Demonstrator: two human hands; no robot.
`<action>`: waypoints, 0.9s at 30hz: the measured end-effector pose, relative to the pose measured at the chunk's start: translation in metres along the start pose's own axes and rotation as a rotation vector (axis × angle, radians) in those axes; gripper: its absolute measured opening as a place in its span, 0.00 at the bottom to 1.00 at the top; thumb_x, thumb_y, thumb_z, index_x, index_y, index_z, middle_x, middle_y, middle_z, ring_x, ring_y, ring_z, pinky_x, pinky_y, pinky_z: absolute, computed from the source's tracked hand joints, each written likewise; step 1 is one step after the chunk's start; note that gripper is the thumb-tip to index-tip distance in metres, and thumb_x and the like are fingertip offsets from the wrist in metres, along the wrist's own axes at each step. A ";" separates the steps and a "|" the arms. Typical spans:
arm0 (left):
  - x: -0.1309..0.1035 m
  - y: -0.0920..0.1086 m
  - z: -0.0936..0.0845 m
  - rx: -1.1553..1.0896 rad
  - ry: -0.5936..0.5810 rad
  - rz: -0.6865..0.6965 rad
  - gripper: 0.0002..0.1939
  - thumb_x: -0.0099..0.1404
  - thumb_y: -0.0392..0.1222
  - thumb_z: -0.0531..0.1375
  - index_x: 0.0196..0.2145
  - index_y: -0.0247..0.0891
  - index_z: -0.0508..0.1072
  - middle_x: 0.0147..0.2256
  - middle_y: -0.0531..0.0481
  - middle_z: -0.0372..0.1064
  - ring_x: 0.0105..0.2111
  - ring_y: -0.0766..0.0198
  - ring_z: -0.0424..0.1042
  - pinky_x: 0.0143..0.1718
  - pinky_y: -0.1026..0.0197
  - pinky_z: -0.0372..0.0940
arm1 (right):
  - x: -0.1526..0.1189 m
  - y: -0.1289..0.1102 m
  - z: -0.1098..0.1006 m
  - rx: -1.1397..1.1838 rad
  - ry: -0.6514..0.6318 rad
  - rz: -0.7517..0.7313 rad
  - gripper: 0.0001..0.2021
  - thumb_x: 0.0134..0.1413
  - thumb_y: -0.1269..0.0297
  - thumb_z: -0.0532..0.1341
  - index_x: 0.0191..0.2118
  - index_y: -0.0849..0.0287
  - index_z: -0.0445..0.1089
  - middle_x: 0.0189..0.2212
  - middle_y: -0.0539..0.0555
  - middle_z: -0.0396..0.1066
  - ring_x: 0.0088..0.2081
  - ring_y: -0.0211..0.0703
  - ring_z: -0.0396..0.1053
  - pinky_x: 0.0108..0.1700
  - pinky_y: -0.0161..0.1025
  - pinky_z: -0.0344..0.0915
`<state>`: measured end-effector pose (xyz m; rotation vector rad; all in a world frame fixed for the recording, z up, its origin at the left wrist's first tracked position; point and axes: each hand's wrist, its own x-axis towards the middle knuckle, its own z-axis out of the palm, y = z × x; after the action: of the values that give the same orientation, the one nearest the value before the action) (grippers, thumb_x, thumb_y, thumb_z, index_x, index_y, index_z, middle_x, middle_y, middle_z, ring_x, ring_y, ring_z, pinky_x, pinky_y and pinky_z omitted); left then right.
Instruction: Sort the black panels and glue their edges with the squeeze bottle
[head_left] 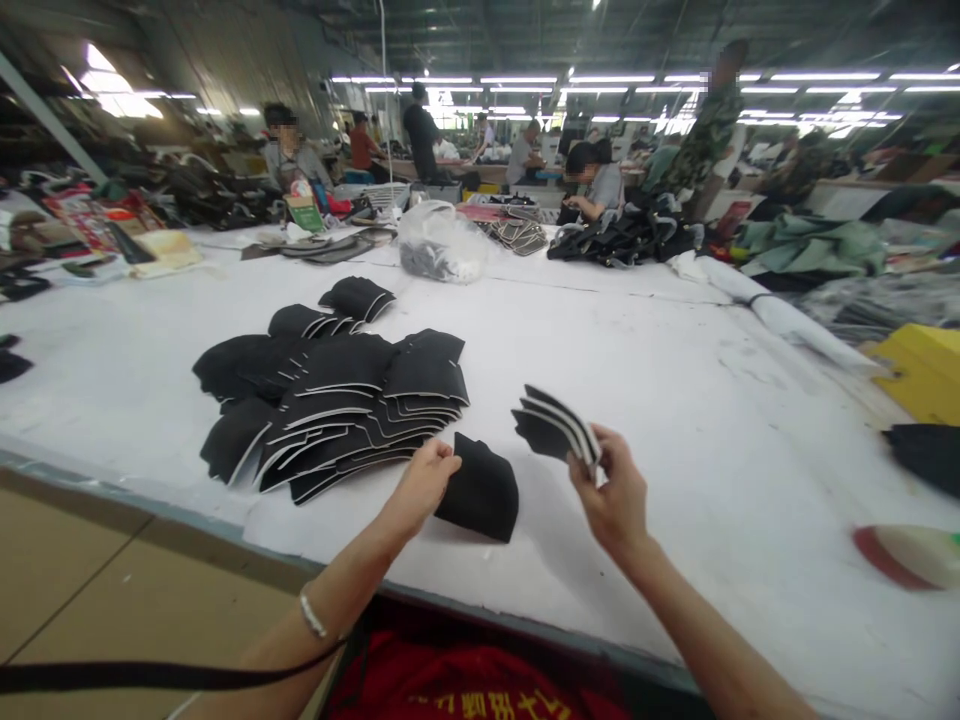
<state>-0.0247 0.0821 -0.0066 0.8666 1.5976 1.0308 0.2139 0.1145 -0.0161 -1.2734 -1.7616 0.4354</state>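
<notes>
My left hand (430,478) pinches one curved black panel with a pale edge (484,490) by its upper left corner, just above the white tabletop. Several similar black panels (556,425) are gripped by my right hand (613,490), fanned a little with their pale edges showing. A gap separates what the two hands hold. Left of my left hand lies a large overlapping pile of the same black panels (337,375), its near end close to my fingers. Their exact kind does not show.
The white table (675,380) spreads in front of me. Farther back are a clear plastic bag (441,240), a heap of black pieces (630,232) and a white roll (776,310). A yellow box (922,370) stands at right. Several people work in the background.
</notes>
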 end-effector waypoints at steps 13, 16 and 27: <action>-0.020 0.022 0.064 -0.090 -0.308 0.042 0.20 0.66 0.60 0.49 0.43 0.41 0.62 0.37 0.48 0.66 0.34 0.61 0.69 0.26 0.65 0.67 | -0.017 -0.013 -0.008 0.267 -0.543 0.177 0.38 0.51 0.50 0.61 0.65 0.57 0.51 0.60 0.62 0.60 0.58 0.59 0.62 0.57 0.54 0.64; 0.001 0.030 0.076 -0.113 -0.416 0.010 0.17 0.66 0.55 0.50 0.45 0.42 0.63 0.35 0.49 0.64 0.31 0.62 0.70 0.21 0.65 0.67 | 0.016 -0.005 -0.009 0.183 -0.528 0.413 0.31 0.48 0.45 0.60 0.56 0.58 0.65 0.51 0.61 0.69 0.52 0.60 0.68 0.51 0.52 0.68; 0.019 0.016 0.067 0.029 -0.475 -0.056 0.24 0.57 0.35 0.57 0.52 0.45 0.65 0.35 0.51 0.69 0.32 0.65 0.70 0.32 0.62 0.68 | 0.049 -0.008 -0.015 -0.152 -0.755 0.476 0.37 0.55 0.63 0.51 0.69 0.62 0.38 0.33 0.56 0.76 0.33 0.52 0.75 0.36 0.42 0.68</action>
<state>0.0360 0.1192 -0.0077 0.9945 1.2276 0.6966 0.2182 0.1517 0.0199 -1.7960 -2.1057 1.1960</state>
